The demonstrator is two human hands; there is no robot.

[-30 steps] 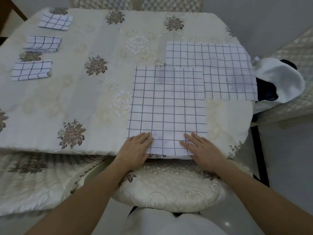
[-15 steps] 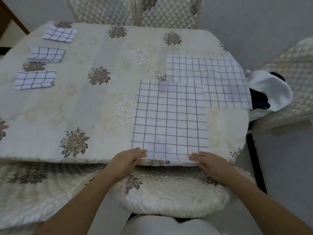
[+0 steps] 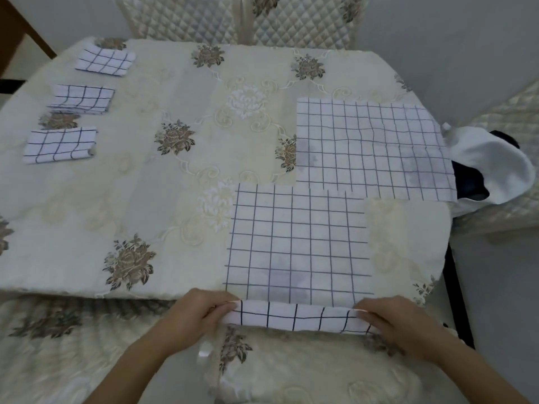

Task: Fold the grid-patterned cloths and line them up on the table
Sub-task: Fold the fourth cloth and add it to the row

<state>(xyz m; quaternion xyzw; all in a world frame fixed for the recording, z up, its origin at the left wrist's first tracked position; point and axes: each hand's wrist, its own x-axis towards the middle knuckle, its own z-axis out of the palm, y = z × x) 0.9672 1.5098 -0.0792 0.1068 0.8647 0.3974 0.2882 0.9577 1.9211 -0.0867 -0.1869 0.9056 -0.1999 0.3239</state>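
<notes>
the worktop (image 3: 175,205) is set with a spread grid cloth (image 3: 370,147) at far right, overlapped at a corner by the near grid cloth (image 3: 297,243). three folded cloths (image 3: 83,99) are lined along the left. the near grid cloth's front edge is pinched in the grip of the left hand (image 3: 198,313) and the right hand (image 3: 399,325).

Thin matt woven grid cloth (image 3: 297,243) lies on the counter (image 3: 87,214), whose embroidered cream cover has a slight sheen; quilted fabric chair back (image 3: 291,21) at top.
</notes>
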